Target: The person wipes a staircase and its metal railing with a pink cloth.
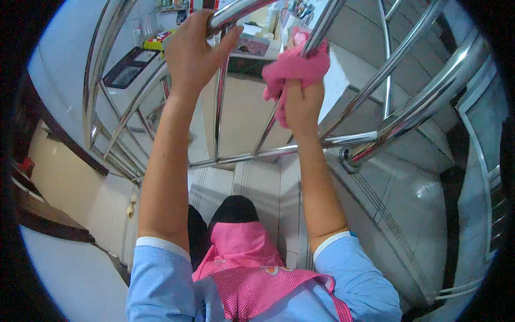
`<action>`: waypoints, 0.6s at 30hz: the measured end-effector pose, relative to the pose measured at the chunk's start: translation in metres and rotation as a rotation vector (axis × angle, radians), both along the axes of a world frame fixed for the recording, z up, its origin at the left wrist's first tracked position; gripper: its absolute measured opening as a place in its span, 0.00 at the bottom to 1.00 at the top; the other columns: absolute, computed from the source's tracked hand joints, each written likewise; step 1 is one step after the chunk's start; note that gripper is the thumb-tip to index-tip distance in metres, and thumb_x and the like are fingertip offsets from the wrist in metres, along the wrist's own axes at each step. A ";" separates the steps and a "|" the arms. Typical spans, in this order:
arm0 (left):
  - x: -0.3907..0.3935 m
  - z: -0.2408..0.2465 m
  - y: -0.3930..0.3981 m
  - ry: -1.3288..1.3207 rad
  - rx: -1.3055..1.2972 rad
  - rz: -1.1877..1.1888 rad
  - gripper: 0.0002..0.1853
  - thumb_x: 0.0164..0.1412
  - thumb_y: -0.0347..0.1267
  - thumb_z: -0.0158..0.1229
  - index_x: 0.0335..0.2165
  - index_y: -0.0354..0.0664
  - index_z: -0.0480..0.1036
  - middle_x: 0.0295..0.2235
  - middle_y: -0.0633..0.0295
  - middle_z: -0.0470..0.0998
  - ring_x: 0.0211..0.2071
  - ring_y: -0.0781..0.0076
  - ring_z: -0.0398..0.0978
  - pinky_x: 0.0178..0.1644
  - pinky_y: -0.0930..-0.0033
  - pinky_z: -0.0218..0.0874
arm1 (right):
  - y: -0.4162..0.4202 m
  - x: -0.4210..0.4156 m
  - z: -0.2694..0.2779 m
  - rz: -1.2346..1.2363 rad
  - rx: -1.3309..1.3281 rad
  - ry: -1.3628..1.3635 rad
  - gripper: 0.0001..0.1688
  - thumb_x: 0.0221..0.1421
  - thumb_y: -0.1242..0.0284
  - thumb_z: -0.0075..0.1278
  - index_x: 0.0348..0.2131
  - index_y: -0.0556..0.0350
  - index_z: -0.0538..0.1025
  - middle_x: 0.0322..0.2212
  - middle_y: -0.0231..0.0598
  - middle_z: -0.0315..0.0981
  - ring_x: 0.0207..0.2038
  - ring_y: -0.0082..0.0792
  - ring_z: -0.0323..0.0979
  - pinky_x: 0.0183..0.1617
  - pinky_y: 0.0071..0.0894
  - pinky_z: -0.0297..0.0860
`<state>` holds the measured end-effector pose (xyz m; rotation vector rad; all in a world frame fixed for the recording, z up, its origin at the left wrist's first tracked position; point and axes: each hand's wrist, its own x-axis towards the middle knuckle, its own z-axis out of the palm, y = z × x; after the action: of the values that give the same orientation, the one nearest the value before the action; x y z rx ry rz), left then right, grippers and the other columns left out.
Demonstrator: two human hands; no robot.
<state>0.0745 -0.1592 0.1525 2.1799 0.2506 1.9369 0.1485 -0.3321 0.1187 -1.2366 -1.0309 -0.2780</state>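
Note:
My left hand (pixel 195 52) grips the end of a polished steel handrail (pixel 243 11), its thumb on the near side. To its right, my right hand (pixel 304 102) holds a bunched pink cloth (pixel 295 70). The cloth is wrapped about a slanted steel bar (pixel 326 24) of the stair railing, and it hides most of my fingers. Beneath both hands, thinner upright bars (pixel 220 116) meet a lower steel rail (pixel 277 152).
Tiled stair steps (pixel 257 179) lie under my feet, with more steps (pixel 370 36) rising at upper right. A thick steel post (pixel 422 96) stands at right. Beyond the railing are a white washing machine with a dark top (pixel 130 67) and a cluttered table holding a plastic box (pixel 253 45).

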 end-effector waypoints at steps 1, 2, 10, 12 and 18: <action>-0.001 0.002 -0.003 0.008 -0.026 -0.021 0.24 0.46 0.50 0.60 0.33 0.41 0.71 0.23 0.61 0.74 0.27 0.63 0.72 0.31 0.65 0.61 | -0.001 -0.009 -0.016 0.028 -0.015 0.099 0.08 0.52 0.79 0.40 0.30 0.57 0.72 0.21 0.35 0.68 0.18 0.26 0.68 0.22 0.25 0.66; -0.007 0.002 -0.008 0.124 -0.111 -0.073 0.25 0.48 0.48 0.61 0.36 0.38 0.70 0.30 0.58 0.75 0.31 0.70 0.72 0.36 0.71 0.61 | 0.001 -0.009 -0.038 0.045 -0.016 0.198 0.09 0.54 0.81 0.38 0.33 0.57 0.71 0.26 0.35 0.68 0.20 0.25 0.68 0.25 0.24 0.67; -0.007 0.008 -0.011 0.112 -0.063 0.003 0.19 0.46 0.43 0.61 0.31 0.40 0.70 0.22 0.56 0.69 0.25 0.58 0.69 0.29 0.60 0.58 | -0.012 0.010 -0.183 -0.090 -0.214 -0.105 0.11 0.52 0.78 0.45 0.38 0.54 0.69 0.36 0.37 0.65 0.28 0.27 0.68 0.30 0.24 0.66; -0.008 0.011 -0.012 0.104 -0.025 -0.023 0.19 0.46 0.42 0.61 0.31 0.39 0.69 0.23 0.55 0.70 0.26 0.58 0.69 0.30 0.60 0.59 | -0.030 -0.012 -0.174 0.074 -0.226 0.225 0.14 0.53 0.76 0.45 0.42 0.52 0.68 0.37 0.35 0.66 0.31 0.27 0.66 0.34 0.25 0.65; -0.007 0.006 -0.003 0.007 -0.053 -0.156 0.21 0.46 0.43 0.62 0.30 0.37 0.69 0.24 0.54 0.70 0.25 0.58 0.70 0.28 0.62 0.60 | -0.095 -0.025 -0.111 -0.311 -0.040 0.208 0.15 0.54 0.74 0.46 0.42 0.61 0.70 0.38 0.35 0.69 0.40 0.28 0.66 0.45 0.28 0.62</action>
<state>0.0680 -0.1617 0.1581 2.1055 0.1275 1.8181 0.1235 -0.4275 0.0078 -1.4303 -0.6672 -0.3618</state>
